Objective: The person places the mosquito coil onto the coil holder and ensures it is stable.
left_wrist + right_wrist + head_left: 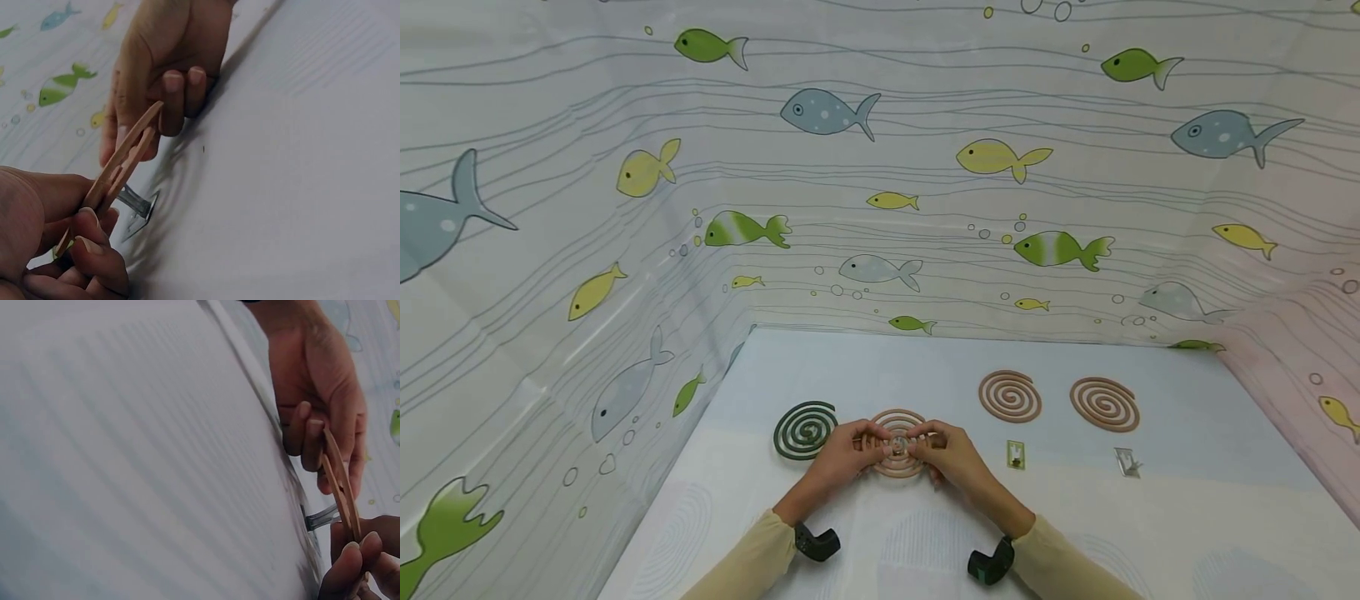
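A brown mosquito coil (897,475) lies between my two hands, close over the white table. At its left side my left hand (841,457) pinches the rings between thumb and fingers. My right hand (958,460) grips the opposite side in the same way. Seen edge-on in the left wrist view, the coil (127,152) tilts, its inner ring standing slightly apart from the outer one. Below its middle is a small metal coil stand (147,209) with a flat base; the stand's upper end is hidden behind the coil.
Left of my hands lies a dark green mosquito coil (805,431). Toward the back right are two more brown coils, one nearer (1010,397) and one farther right (1105,405). In front of them sit two small metal stands (1016,455) (1127,462). Fish-patterned walls (955,292) border the table.
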The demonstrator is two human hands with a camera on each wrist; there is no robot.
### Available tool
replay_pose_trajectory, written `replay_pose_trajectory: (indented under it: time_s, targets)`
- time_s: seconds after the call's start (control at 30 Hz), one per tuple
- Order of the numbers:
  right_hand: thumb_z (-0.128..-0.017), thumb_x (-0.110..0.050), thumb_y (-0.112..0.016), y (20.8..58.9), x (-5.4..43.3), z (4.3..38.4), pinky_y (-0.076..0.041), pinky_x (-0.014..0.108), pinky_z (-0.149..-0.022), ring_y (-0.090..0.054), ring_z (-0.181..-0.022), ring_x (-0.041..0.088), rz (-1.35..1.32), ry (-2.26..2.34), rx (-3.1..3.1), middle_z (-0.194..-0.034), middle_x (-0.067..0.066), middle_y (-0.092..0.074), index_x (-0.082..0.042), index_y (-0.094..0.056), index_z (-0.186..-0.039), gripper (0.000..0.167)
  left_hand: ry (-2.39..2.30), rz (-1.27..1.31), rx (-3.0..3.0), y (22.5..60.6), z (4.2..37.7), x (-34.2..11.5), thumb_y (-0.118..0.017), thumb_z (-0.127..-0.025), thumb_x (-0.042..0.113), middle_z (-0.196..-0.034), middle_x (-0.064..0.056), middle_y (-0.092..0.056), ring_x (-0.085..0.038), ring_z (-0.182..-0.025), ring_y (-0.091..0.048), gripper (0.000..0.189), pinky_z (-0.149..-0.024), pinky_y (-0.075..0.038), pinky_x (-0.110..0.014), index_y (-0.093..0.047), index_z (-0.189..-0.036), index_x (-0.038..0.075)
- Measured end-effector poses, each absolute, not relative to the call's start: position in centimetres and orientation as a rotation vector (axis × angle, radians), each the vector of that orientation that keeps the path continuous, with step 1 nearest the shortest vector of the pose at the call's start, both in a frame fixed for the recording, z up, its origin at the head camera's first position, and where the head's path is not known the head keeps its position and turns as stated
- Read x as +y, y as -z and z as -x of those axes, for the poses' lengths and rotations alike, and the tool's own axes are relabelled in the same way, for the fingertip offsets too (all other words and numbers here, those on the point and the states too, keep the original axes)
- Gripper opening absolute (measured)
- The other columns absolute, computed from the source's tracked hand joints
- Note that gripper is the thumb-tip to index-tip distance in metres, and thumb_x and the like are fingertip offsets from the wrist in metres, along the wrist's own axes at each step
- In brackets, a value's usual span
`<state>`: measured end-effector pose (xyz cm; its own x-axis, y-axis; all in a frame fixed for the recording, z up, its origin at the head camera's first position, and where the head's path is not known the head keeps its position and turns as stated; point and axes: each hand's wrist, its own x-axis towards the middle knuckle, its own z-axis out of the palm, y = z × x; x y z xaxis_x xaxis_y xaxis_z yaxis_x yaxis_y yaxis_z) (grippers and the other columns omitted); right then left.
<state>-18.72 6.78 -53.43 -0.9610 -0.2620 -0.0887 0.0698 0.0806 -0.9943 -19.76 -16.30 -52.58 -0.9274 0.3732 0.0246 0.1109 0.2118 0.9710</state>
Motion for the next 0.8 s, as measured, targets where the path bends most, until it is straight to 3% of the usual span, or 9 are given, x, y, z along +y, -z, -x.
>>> replay_pose_trajectory:
  time_s: [0.47,0.8]
  targets:
    - [-0.098,-0.008,-0.07,53.27,6.8,18.82,-0.04,0.025,-0.042,-0.044,-0.046,0.013,0.169,1.946,2.185,-0.069,0.007,-0.056,0.005,-0.065,-0.123,0.028,-1.739,-0.473,2.322,52.51,20.0,-15.92,-0.076,-0.095,0.012,-0.083,-0.007,-0.063,-0.011,-0.063,-0.051,0.02,-0.056,-0.045,-0.023,-0.071,-0.112,0.004]
    - [-0.095,-0.013,-0.076,52.62,6.79,19.05,-0.041,0.027,-0.045,-0.044,-0.046,0.013,0.143,1.993,2.143,-0.075,0.006,-0.063,-0.003,-0.068,-0.122,0.03,-1.784,-0.445,2.386,51.85,19.99,-15.47,-0.077,-0.093,0.011,-0.095,-0.012,-0.064,-0.012,-0.071,-0.049,0.022,-0.06,-0.041,-0.021,-0.072,-0.113,0.003]
